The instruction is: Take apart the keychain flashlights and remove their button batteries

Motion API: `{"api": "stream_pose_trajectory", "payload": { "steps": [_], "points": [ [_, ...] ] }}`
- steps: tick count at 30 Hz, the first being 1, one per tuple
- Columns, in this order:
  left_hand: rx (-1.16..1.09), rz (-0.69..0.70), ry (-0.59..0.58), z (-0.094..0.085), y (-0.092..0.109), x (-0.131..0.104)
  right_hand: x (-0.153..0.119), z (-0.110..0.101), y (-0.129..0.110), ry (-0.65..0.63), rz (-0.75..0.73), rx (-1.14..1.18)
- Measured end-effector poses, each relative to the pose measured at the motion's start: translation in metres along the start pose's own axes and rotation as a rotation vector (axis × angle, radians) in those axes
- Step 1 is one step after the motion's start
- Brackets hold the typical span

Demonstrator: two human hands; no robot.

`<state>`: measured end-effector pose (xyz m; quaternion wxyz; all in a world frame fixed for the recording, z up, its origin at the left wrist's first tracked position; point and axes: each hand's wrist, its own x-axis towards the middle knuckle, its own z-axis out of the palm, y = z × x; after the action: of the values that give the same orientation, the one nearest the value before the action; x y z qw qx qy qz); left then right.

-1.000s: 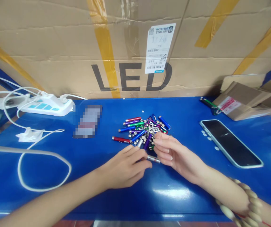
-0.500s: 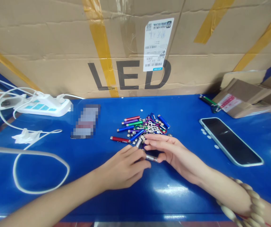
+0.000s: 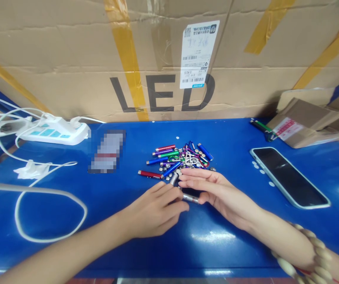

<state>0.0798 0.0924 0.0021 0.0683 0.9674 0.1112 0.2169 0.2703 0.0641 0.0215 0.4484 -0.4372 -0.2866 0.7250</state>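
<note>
My left hand [image 3: 157, 211] is closed around a small silver flashlight tube [image 3: 190, 198], whose end sticks out to the right. Against that end rests the thumb of my right hand [image 3: 213, 187]; its other fingers are stretched out over the near edge of a pile. A second silver tube piece [image 3: 174, 178] shows just beyond my left fingers, partly covered by them. In the pile lie mini flashlights, among them a blue one [image 3: 171, 170] and a red one [image 3: 149, 174], with silver carabiner clips [image 3: 190, 159] and several button cells [image 3: 179, 172].
A phone [image 3: 290, 177] lies at right beside small white discs [image 3: 259, 169]. Behind it is an opened carton [image 3: 305, 122]. At left are a white power strip [image 3: 57, 132], looped cable [image 3: 83, 213] and a pixelated item [image 3: 107, 152]. A large cardboard box [image 3: 83, 90] backs the blue table [image 3: 187, 252].
My right fingertips have shifted very slightly left over the pile. My left hand keeps the silver tube in nearly the same place.
</note>
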Motion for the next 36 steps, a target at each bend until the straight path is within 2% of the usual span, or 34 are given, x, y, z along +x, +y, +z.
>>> {"api": "stream_pose_trajectory", "payload": {
  "steps": [11, 19, 32, 36],
  "points": [
    [0.009, 0.005, 0.012, 0.0003, 0.0005, 0.0011, -0.0032, 0.0008, -0.0008, 0.008, 0.009, -0.038],
    [-0.009, -0.009, 0.014, 0.001, 0.0, -0.0015, -0.0009, 0.0036, -0.0003, 0.089, -0.004, -0.012],
    [-0.014, -0.008, 0.011, 0.001, -0.0001, -0.0012, 0.001, 0.0038, 0.0007, 0.051, -0.027, -0.016],
    [-0.03, -0.01, 0.008, 0.0014, -0.0009, -0.0019, 0.0007, 0.0032, 0.0007, 0.0, -0.03, -0.024]
  ]
}}
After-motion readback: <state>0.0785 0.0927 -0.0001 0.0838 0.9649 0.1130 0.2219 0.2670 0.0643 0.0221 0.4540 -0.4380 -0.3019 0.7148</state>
